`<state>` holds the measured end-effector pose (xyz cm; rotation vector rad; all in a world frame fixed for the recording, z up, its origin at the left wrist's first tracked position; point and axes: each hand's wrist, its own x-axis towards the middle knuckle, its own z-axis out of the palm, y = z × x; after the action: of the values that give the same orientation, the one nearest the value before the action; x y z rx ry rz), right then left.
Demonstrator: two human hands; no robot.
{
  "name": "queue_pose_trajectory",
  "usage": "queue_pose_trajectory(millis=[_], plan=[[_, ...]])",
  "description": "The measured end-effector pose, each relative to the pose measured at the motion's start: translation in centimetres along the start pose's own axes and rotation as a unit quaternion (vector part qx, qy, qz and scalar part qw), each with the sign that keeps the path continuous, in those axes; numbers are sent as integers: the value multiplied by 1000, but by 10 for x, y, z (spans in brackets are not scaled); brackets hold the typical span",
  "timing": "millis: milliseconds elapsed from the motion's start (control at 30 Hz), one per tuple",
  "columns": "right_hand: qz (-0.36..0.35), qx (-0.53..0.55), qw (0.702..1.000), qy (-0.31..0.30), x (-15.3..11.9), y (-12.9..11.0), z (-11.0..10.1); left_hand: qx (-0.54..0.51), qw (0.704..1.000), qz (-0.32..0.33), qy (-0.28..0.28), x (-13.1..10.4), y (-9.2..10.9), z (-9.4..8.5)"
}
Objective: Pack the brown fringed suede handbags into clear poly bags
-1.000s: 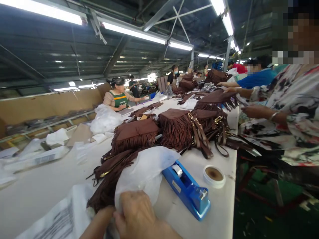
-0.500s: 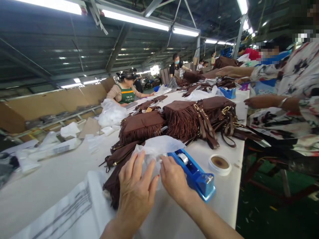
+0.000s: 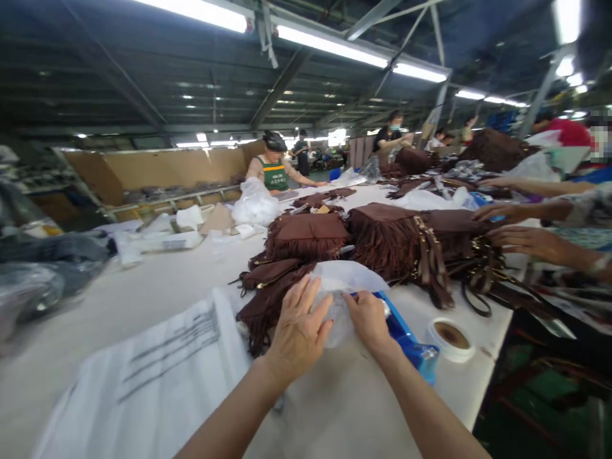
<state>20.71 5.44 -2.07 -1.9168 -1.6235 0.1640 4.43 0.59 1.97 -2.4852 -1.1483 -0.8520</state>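
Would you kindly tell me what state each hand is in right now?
Left hand: open, fingers spread, at the thin white sheet.
Right hand: closed, fingertips pinching the thin white sheet, beside the blue tape dispenser.

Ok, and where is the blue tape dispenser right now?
In the head view, the blue tape dispenser lies on the table, right of centre, between the right hand and the round white tub, partly hidden by that hand.

"How's your light?"
"White tubes [image 3: 329, 45] glare overhead against a dim roof [image 3: 143, 70]; I see soft shadow on my bench [image 3: 344, 395]."
"Sharp?"
"Softly blurred, smeary at the bench's left, dark beyond its right edge."
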Motion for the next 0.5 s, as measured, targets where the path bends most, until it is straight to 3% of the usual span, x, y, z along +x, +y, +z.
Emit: queue_pose_trajectory(millis=[100,200,267,333,400,500], plan=[[-34,33,998,47,-16,5,-8,-1,999,5,32,-29,-9,-14],[-88,98,986,98,-44,4,-28,48,995,-88,29,-82,-39,-20],[-177,170,959,139,-61,-7,-46,87,977,-192,-42,-119,-65,-16],[-279,206,922,171,-65,-29,-65,106,938,-295,-148,-149,-87,-8],[-348,201,900,171,-50,-60,-77,110,906,-345,-217,-166,-100,0],[-346,70,931,91,6,-108,-77,99,886,-369,-264,-172,-104,6]])
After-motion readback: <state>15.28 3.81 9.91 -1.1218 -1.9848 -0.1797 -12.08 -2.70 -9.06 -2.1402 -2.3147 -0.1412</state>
